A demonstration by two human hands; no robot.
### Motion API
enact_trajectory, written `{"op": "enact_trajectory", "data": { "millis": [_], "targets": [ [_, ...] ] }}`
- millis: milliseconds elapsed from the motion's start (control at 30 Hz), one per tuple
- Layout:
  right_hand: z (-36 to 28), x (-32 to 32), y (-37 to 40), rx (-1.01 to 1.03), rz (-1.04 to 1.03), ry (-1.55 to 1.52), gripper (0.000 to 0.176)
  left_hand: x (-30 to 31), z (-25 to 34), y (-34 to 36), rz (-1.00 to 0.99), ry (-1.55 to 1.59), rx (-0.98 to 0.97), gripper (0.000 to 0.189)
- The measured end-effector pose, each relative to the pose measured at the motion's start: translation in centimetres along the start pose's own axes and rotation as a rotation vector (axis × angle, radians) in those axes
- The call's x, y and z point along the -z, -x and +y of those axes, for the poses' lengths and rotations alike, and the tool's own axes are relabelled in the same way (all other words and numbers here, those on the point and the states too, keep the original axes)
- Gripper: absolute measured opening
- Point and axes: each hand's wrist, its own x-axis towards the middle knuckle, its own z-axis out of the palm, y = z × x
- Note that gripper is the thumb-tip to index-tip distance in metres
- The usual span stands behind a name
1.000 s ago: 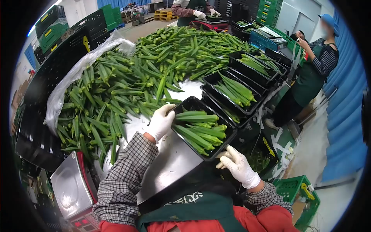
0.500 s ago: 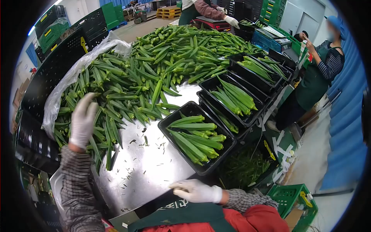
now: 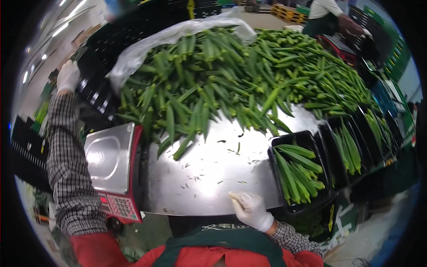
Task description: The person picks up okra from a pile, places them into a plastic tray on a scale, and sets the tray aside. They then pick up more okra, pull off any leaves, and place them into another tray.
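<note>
My left hand (image 3: 68, 76), in a white glove, is raised at the far left beside black crates (image 3: 95, 84); blur and its angle hide its fingertips and anything in them. Low over the front of the metal table (image 3: 195, 178), my right hand (image 3: 252, 211), also gloved, has its fingers curled together with nothing visible in them. A large pile of okra (image 3: 213, 84) covers the back of the table. To the right of my right hand, a black tray (image 3: 328, 196) holds several okra pods (image 3: 300, 175).
A red scale (image 3: 133, 178) with a metal plate stands at the table's left. More black trays with okra (image 3: 349, 149) line the right side. Clear plastic sheeting (image 3: 133, 53) edges the pile. A person (image 3: 322, 18) works at the back right near another red scale (image 3: 340, 46).
The view has turned left, bringing the near red scale into sight. My left hand has moved from over the okra pile to the black crates. My right hand stays near the table's front, fingers more curled.
</note>
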Motion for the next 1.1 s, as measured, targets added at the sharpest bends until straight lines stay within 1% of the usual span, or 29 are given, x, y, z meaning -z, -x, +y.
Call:
{"op": "enact_trajectory", "data": {
  "millis": [33,100,133,167,200,267,367,400,433,467,500,533,567,600,633,667,733,767,800,867,933,1000,1067,1100],
  "targets": [
    [0.0,0.0,0.0,0.006,-0.007,0.001,0.018,2.6,1.4,1.1,-0.106,-0.103,0.03,0.025],
    [0.2,-0.1,0.0,0.022,-0.012,0.005,0.017,-4.9,-5.3,-3.8,-0.101,-0.317,-0.293,0.021],
    [0.2,-0.1,-0.2,0.023,-0.005,-0.011,0.017,-2.3,-3.9,-3.3,-0.193,-0.132,-0.129,0.026],
    [0.1,-0.1,-0.3,0.021,0.004,-0.027,0.017,0.3,-2.5,-2.8,-0.252,0.043,0.048,0.037],
    [0.1,-0.2,-0.3,0.017,0.013,-0.042,0.016,1.0,-2.3,-2.8,-0.286,-0.013,0.06,0.042],
    [0.2,-0.2,-0.4,0.039,0.017,-0.051,0.016,5.0,0.0,-0.2,-0.249,0.032,0.178,0.051],
    [0.1,0.0,-0.6,0.028,-0.005,-0.051,0.016,7.9,0.0,1.8,-0.017,0.008,0.171,0.056],
    [0.1,0.1,-0.5,0.021,-0.02,-0.041,0.016,9.4,0.1,3.4,0.113,0.165,0.142,0.058],
    [0.1,0.1,-0.4,0.012,-0.036,-0.034,0.016,10.6,-0.1,5.5,0.226,0.256,0.112,0.054],
    [0.2,0.1,-0.4,0.014,-0.026,-0.044,0.016,12.2,0.0,8.4,0.214,0.344,0.07,0.046],
    [0.2,0.0,-0.4,0.019,-0.016,-0.057,0.016,13.7,0.7,12.3,0.285,0.451,-0.022,0.037],
    [0.2,-0.2,-0.5,0.023,-0.006,-0.072,0.016,15.3,1.7,16.0,0.24,0.432,0.039,0.033],
    [0.3,-0.3,-0.5,0.021,-0.011,-0.072,0.017,15.1,1.2,19.3,0.272,0.456,-0.055,0.03],
    [0.3,-0.3,-0.5,0.019,-0.016,-0.071,0.017,15.0,1.2,22.6,0.229,0.365,-0.078,0.026],
    [0.4,-0.3,-0.5,0.018,-0.02,-0.065,0.018,13.6,0.3,25.6,0.128,0.392,-0.089,0.025],
    [0.5,-0.3,-0.5,0.026,-0.03,-0.06,0.017,12.6,-0.2,28.2,0.036,0.282,-0.18,0.028],
    [0.5,-0.3,-0.6,0.044,-0.052,-0.044,0.017,9.7,0.2,32.9,-0.147,0.223,-0.06,0.036],
    [0.5,-0.3,-0.7,0.052,-0.058,-0.041,0.017,9.9,0.6,33.6,-0.325,0.338,-0.052,0.046],
    [0.4,-0.3,-0.8,0.058,-0.06,-0.035,0.017,10.8,1.7,33.5,-0.283,0.375,-0.129,0.065],
    [0.3,-0.3,-0.8,0.057,-0.062,-0.038,0.017,12.7,4.0,32.0,-0.108,0.631,-0.192,0.081],
    [0.3,-0.3,-0.7,0.051,-0.057,-0.049,0.017,14.0,6.6,29.6,-0.148,0.81,-0.224,0.08],
    [0.4,-0.3,-0.6,0.055,-0.056,-0.056,0.017,13.2,10.0,26.5,-0.204,0.789,-0.389,0.074],
    [0.5,-0.3,-0.5,0.055,-0.05,-0.059,0.017,9.8,13.6,23.0,-0.355,0.827,-0.408,0.067],
    [0.5,-0.3,-0.4,0.054,-0.047,-0.059,0.016,7.3,15.4,21.2,-0.412,0.741,-0.386,0.068]
  ]
}}
